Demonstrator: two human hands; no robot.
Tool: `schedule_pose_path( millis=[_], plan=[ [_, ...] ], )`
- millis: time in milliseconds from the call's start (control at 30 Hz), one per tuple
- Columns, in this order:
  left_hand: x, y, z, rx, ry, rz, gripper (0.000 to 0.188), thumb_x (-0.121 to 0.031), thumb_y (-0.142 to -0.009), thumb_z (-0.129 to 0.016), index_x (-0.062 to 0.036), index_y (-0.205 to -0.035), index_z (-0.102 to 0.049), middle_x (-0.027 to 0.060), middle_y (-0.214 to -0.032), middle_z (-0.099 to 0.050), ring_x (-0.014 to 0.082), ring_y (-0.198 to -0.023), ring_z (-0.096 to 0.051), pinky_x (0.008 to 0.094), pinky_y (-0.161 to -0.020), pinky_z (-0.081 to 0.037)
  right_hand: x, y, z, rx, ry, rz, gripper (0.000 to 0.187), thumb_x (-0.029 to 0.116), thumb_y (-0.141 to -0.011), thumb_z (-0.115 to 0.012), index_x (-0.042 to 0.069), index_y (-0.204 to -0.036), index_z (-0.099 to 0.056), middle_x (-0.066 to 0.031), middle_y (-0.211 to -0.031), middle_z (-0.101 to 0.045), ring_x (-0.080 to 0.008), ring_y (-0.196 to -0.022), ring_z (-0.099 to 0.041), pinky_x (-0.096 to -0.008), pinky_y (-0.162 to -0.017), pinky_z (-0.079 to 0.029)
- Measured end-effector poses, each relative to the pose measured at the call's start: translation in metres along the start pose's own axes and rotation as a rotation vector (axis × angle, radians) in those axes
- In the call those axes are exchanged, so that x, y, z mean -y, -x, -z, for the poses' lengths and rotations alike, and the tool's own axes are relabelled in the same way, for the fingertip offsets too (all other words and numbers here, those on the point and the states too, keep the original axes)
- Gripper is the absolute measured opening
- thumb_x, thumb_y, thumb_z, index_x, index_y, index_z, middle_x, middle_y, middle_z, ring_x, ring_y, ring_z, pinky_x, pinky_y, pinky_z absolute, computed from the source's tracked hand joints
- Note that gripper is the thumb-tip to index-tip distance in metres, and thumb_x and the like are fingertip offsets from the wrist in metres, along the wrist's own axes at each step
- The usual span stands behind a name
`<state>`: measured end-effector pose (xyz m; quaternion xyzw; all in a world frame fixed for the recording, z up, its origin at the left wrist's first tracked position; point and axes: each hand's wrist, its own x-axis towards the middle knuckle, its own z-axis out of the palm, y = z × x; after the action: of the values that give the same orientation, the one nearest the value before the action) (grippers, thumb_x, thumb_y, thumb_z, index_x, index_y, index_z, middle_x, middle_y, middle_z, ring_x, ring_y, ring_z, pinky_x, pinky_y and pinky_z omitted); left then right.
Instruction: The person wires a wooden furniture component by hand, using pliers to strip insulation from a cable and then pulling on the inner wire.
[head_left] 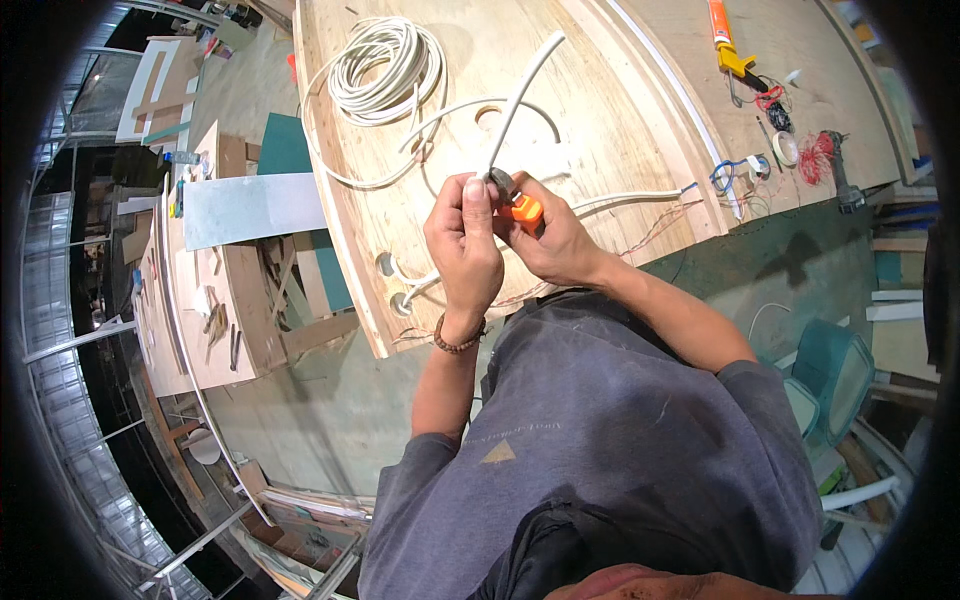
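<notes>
My left hand (465,245) is closed, thumb up, pinching the lower part of a thick white cable (515,95) that rises and leans away to the right. Close against it, my right hand (558,240) wraps round an orange-handled tool (524,209) with a dark head, which looks like pliers or a cutter. The dark head meets the cable at my left thumb; the fingers hide the exact contact. Both hands are over the near part of a light plywood panel (610,140) with raised edges. Another white cable (630,197) runs right from beside my right hand.
A coil of white cable (385,75) lies at the panel's far left. Holes (401,303) pierce the panel's near left corner. On the right are a caulking gun (730,55), red wire (815,155), a tape roll (784,149) and a drill (848,185). A workbench (215,330) stands left.
</notes>
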<state>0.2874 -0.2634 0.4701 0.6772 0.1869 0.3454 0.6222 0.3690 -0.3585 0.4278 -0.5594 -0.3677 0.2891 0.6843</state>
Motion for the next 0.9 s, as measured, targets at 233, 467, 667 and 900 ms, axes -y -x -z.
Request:
schedule_pose_path(
  millis=[233, 467, 667, 900],
  plan=[
    [-0.006, 0.000, 0.007, 0.238, -0.028, 0.157, 0.036, -0.033, -0.110, -0.049, -0.0033, -0.096, -0.065, -0.0108, -0.065, -0.039, 0.0002, -0.058, -0.029, 0.0207, -0.051, -0.023, 0.014, 0.007, 0.035, 0.061, 0.363, -0.037, 0.018, 0.007, -0.090, -0.069, 0.003, -0.104, -0.059, -0.0155, -0.083, -0.067, -0.0243, -0.073, -0.067, -0.0374, -0.067, -0.052],
    [0.023, -0.005, -0.005, 0.851, 0.049, 0.564, 0.037, -0.034, -0.109, -0.050, -0.0052, -0.113, -0.072, -0.0103, -0.068, -0.040, 0.0025, -0.059, -0.034, 0.0208, -0.053, -0.028, 0.036, 0.044, 0.128, 0.307, 1.107, -0.087, 0.029, 0.013, -0.090, -0.069, 0.009, -0.118, -0.061, -0.0158, -0.100, -0.069, -0.0370, -0.094, -0.066, -0.0460, -0.081, -0.053],
    [0.073, 0.019, -0.038, 0.755, 0.088, 0.724, 0.030, -0.030, -0.104, -0.061, -0.0037, -0.113, -0.072, -0.0012, -0.081, -0.066, 0.0072, -0.074, -0.063, 0.0211, -0.059, -0.044, 0.067, 0.087, 0.136, 0.270, 1.243, -0.409, 0.036, 0.024, -0.095, -0.066, 0.008, -0.128, -0.062, -0.0173, -0.107, -0.070, -0.0387, -0.108, -0.062, -0.0488, -0.093, -0.048],
    [0.099, 0.041, -0.056, 0.684, 0.068, 0.736, 0.026, -0.025, -0.100, -0.068, -0.0039, -0.114, -0.076, 0.0019, -0.088, -0.074, 0.0046, -0.074, -0.063, 0.0204, -0.056, -0.043, 0.054, 0.093, 0.116, 0.234, 1.156, -0.671, 0.034, 0.024, -0.097, -0.062, 0.007, -0.127, -0.060, -0.0228, -0.110, -0.069, -0.0435, -0.101, -0.066, -0.0519, -0.086, -0.051]
  ],
)
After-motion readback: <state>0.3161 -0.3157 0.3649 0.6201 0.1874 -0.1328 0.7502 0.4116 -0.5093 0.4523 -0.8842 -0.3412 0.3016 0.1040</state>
